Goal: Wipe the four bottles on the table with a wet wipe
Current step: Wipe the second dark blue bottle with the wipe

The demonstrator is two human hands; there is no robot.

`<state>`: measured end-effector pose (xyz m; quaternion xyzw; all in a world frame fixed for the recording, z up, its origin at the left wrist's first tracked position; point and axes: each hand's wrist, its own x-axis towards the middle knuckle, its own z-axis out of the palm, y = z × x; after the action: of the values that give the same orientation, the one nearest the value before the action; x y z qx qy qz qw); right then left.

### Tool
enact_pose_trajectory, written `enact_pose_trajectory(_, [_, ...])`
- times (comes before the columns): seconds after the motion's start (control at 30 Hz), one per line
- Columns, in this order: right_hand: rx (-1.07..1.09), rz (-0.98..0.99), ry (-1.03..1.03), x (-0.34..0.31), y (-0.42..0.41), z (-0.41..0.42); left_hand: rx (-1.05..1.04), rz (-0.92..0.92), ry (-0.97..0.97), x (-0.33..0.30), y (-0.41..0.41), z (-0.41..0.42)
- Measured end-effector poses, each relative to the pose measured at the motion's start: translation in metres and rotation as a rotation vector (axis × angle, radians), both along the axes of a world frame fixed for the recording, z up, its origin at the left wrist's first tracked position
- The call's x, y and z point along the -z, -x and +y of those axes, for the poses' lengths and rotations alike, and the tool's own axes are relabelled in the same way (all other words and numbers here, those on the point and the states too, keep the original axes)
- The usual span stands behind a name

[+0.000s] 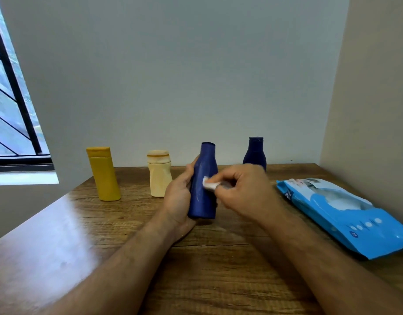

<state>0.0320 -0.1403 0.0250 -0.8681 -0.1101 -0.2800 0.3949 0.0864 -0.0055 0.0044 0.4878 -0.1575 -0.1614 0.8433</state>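
Left hand (177, 196) grips the blue bottle (204, 185); right hand (243, 189) pinches the wipe (209, 184). Best turned steadily, wiping every side.

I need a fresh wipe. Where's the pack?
In the head view, the blue wipe pack lies on the table's right side, beside the right hand.

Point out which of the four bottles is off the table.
The tall blue bottle: the left hand holds it while the right hand wipes it. The yellow, cream and other blue bottles stand near the wall.
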Motion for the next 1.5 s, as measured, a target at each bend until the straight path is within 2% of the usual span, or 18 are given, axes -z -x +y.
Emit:
enact_pose_trajectory(0.07, [0.123,-0.085,-0.151,-0.004,0.001,-0.002,0.059,-0.019,-0.061,-0.001,0.004,-0.001])
enact_pose_trajectory(0.13, [0.191,-0.128,-0.185,-0.006,0.001,-0.004,0.094,-0.017,-0.090,-0.001,0.007,-0.002])
enact_pose_trajectory(0.23, [0.034,-0.031,-0.169,-0.005,0.001,-0.002,0.065,-0.039,-0.067,-0.001,0.006,-0.002])
enact_pose_trajectory(0.37, [-0.195,0.169,0.016,0.000,0.005,0.008,-0.004,0.021,0.099,-0.002,-0.002,0.003])
enact_pose_trajectory(0.47, [-0.226,0.225,0.060,0.003,0.006,0.010,-0.055,0.029,0.116,-0.002,-0.004,0.004])
enact_pose_trajectory(0.53, [-0.162,0.163,0.003,0.001,0.005,0.009,-0.025,0.024,0.077,-0.001,-0.002,0.003])
enact_pose_trajectory(0.67, [0.053,-0.077,-0.249,-0.005,0.002,0.004,0.094,-0.032,-0.072,-0.001,0.005,-0.002])
enact_pose_trajectory(0.77, [0.116,-0.134,-0.281,-0.006,0.001,-0.002,0.089,-0.035,-0.117,0.000,0.007,-0.004])
enact_pose_trajectory(0.87, [-0.064,0.022,-0.217,-0.004,0.004,0.003,0.059,-0.034,-0.036,-0.001,0.004,-0.002])
enact_pose_trajectory(0.93, [-0.175,0.140,-0.099,-0.003,0.006,0.008,0.023,-0.005,0.063,-0.003,0.003,0.000])
enact_pose_trajectory(1.0, [-0.215,0.237,0.020,0.000,0.005,0.009,-0.052,-0.025,0.079,-0.004,0.000,0.003])
enact_pose_trajectory(1.07, [-0.222,0.278,0.058,0.000,0.005,0.009,-0.073,-0.035,0.044,-0.004,0.000,0.004])
enact_pose_trajectory(1.17, [-0.152,0.172,-0.056,-0.001,0.007,0.007,-0.022,0.022,-0.030,-0.004,0.003,0.004])
enact_pose_trajectory(1.33, [0.099,-0.128,-0.274,-0.007,0.001,-0.002,-0.011,-0.008,-0.133,-0.002,0.004,0.002])
enact_pose_trajectory(1.4, [0.074,-0.129,-0.279,-0.008,0.002,-0.003,-0.015,-0.002,-0.122,-0.002,0.005,0.002])
enact_pose_trajectory(1.5, [-0.095,0.023,-0.223,-0.010,0.007,-0.001,-0.042,0.009,-0.070,-0.004,0.003,0.004])
